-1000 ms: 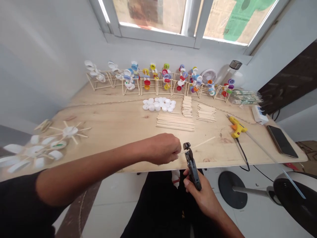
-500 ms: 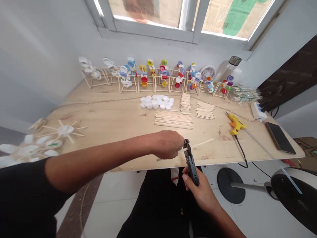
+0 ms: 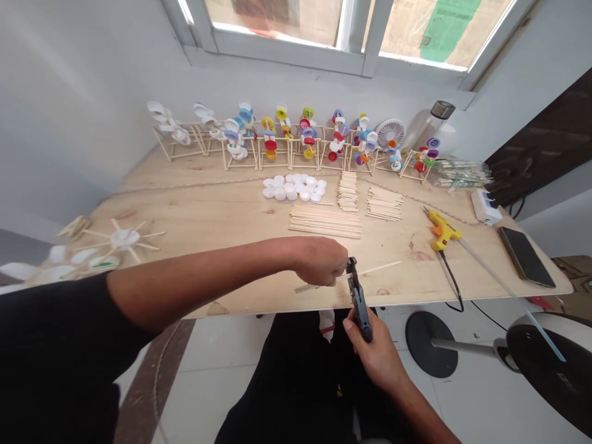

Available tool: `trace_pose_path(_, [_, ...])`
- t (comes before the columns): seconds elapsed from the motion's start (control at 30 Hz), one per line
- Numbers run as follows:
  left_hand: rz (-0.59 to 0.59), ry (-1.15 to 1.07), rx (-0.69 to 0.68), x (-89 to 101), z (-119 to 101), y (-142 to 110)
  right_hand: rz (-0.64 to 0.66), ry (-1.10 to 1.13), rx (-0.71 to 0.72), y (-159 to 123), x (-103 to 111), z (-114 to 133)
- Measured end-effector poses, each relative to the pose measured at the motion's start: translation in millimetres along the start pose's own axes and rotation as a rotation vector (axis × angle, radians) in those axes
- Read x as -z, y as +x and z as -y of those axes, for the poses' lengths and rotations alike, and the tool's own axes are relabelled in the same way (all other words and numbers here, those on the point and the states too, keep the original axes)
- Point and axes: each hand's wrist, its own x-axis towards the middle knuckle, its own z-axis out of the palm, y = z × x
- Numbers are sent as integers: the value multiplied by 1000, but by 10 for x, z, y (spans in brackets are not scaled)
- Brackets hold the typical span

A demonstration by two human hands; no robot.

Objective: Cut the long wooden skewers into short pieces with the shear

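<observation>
Presently, the left hand (image 3: 322, 262) is gripping a thin stick (image 3: 386, 266) with curled fingers over the near side of the desk (image 3: 222, 216), while the right hand (image 3: 380, 353) is clasping dark pliers (image 3: 359, 304), whose head is meeting the stick.

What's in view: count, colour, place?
Pliers: one, dark, front
Stick: one or more, pale, front
Stick piles: three, pale, middle
Caps: many, white, middle
Cap wheels: several, multicoloured, back
Spoked wheels: two, white, left
Glue gun: one, yellow, right
Phone: one, black, right
Socket: one, white, right
Bottle: one, clear, back
Fan: one, white, back
Floor stand: one, black, right
Table: one, pale, centre
Window: one, white, top
Left hand: one, on stick
Right hand: one, on pliers
</observation>
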Motion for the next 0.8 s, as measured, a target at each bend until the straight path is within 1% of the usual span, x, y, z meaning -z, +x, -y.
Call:
trace_pose_path(0.13, [-3,17,6,-3,-10,9,-57,-69,25,16,-8,-16])
trace_pose_path(0.37, [-15,56,34,-30,-2,28,-124,-74,49,42,-37,-47])
trace_pose_path(0.47, [-50,98,71,-39,7,9,-158,-91,43,54,-52,-63])
trace_pose_path(0.57, [-128,124,103,-79,13,-50,-180,-80,45,57,-64,-65])
trace_pose_path(0.63, [-197,147,139,-154,4,-100,-182,-57,45,55,-70,-62])
trace_pose_path(0.7, [-310,197,213,-280,-22,-140,-175,-30,33,55,-77,-57])
trace_pose_path(0.8, [-526,267,288,-537,-80,-151,-145,0,4,61,-84,-45])
